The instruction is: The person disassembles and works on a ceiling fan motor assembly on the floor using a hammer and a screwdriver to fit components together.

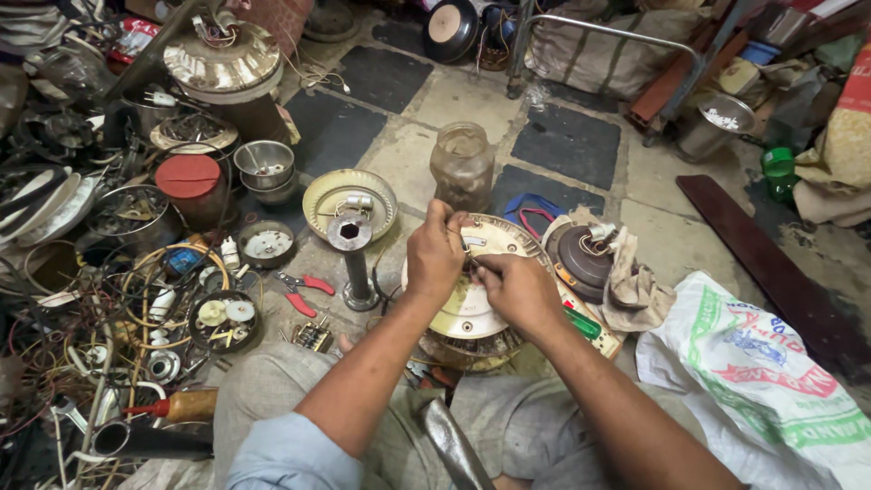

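Note:
A round cream-coloured motor housing (472, 313) stands tilted on the floor in front of me, its winding showing beneath. My left hand (434, 254) grips the housing's upper edge, fingers pinched around a small metal part at the centre. Beside it, my right hand (513, 286) is closed on the same small part; what it pinches is too small to make out. A green-handled screwdriver (585, 324) lies just right of the housing.
A cloudy glass jar (462, 165) stands behind the housing. A metal stand with a hex socket (352, 259), red-handled pliers (304, 292), bowls of small parts (224, 319) and tangled wires (73, 354) crowd the left. A dark motor on rags (585, 259) and a printed white sack (771, 372) lie right.

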